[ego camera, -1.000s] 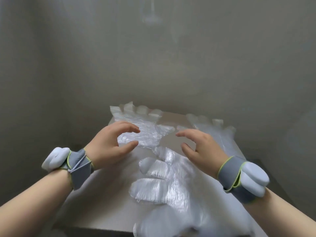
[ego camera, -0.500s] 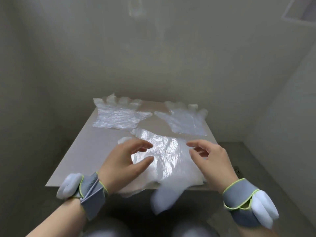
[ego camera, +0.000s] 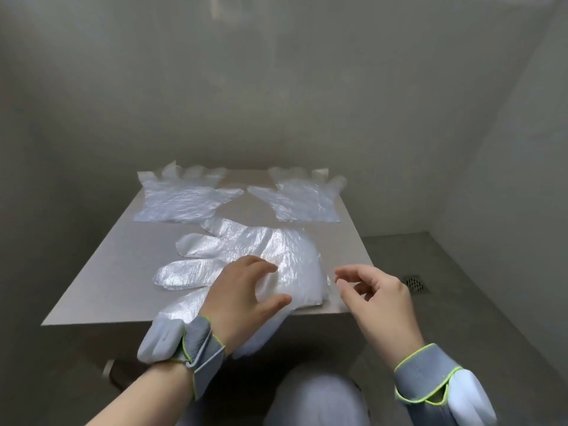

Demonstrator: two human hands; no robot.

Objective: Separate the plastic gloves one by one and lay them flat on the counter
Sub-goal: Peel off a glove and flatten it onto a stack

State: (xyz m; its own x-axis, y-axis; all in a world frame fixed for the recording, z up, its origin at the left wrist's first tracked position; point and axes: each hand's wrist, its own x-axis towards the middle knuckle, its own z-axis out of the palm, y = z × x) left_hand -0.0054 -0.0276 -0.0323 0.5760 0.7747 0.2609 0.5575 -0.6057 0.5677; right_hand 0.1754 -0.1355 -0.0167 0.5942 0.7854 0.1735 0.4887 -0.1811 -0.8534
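Three clear plastic gloves lie on a small grey counter (ego camera: pixel 104 272). One glove (ego camera: pixel 181 195) is flat at the back left, another glove (ego camera: pixel 304 198) flat at the back right. The third, nearest glove (ego camera: pixel 276 256) lies across the front, fingers pointing left, part of it hanging over the front edge. My left hand (ego camera: pixel 242 296) hovers over its near part with curled, spread fingers and holds nothing. My right hand (ego camera: pixel 378 299) floats just right of the glove, fingers loosely apart, empty.
Plain grey walls close in behind and on both sides of the counter. A floor drain (ego camera: pixel 415 284) sits on the floor to the right. My knees (ego camera: pixel 316 395) show below the counter's front edge. Both wrists wear grey straps.
The view has pulled back and down, so the whole counter shows. Both hands have drawn toward the front edge, and the near glove now lies spread out with its fingers visible.
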